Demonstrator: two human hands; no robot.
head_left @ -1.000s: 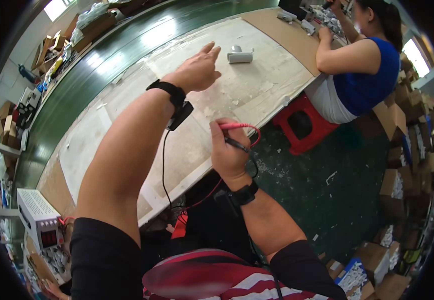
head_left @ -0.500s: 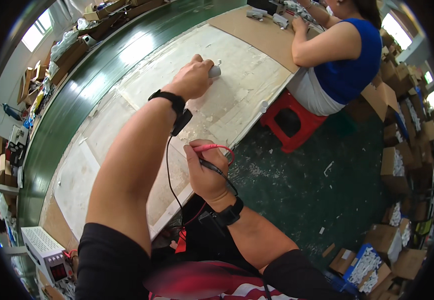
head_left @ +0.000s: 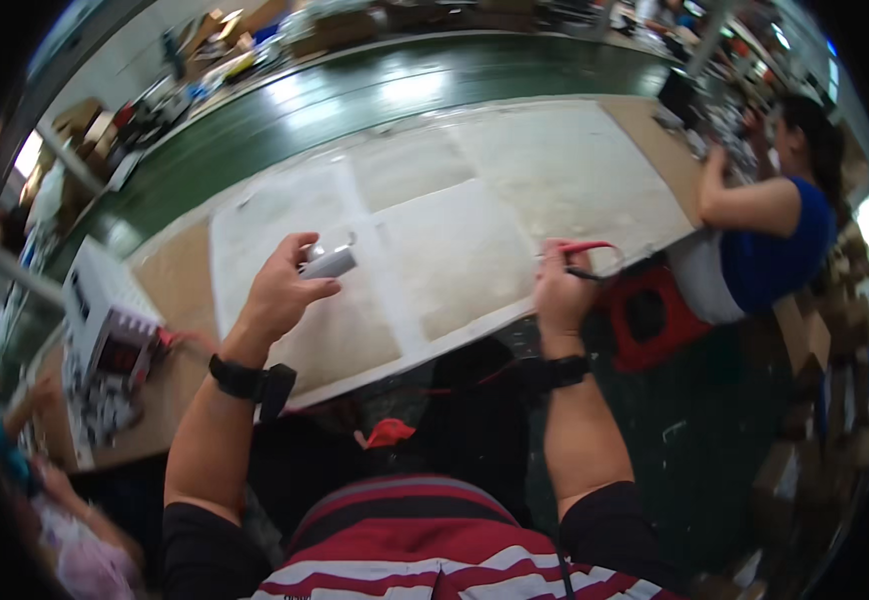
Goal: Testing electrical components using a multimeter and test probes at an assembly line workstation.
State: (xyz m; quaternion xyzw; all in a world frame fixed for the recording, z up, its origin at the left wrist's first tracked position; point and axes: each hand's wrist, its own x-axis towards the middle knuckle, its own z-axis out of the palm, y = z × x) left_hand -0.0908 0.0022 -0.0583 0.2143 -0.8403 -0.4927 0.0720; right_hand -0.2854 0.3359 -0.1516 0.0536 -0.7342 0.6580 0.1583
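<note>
My left hand is closed around a small grey and whitish device with a rounded, shiny top, its thumb below and fingers behind; blur hides its exact kind. The hand is over the left part of the worktable. My right hand is closed on a pair of test probes, a red probe and a black probe, near the table's front edge. The red lead loops out to the right of that hand. Both wrists wear black bands.
A white bench power supply stands at left, beside a pile of small grey parts. A co-worker in blue sits at the right end, near a red stool. A green strip runs behind the table.
My left hand has come back from the table's far part to the left with the grey device. The view has swung left, and my right hand still grips the probes.
</note>
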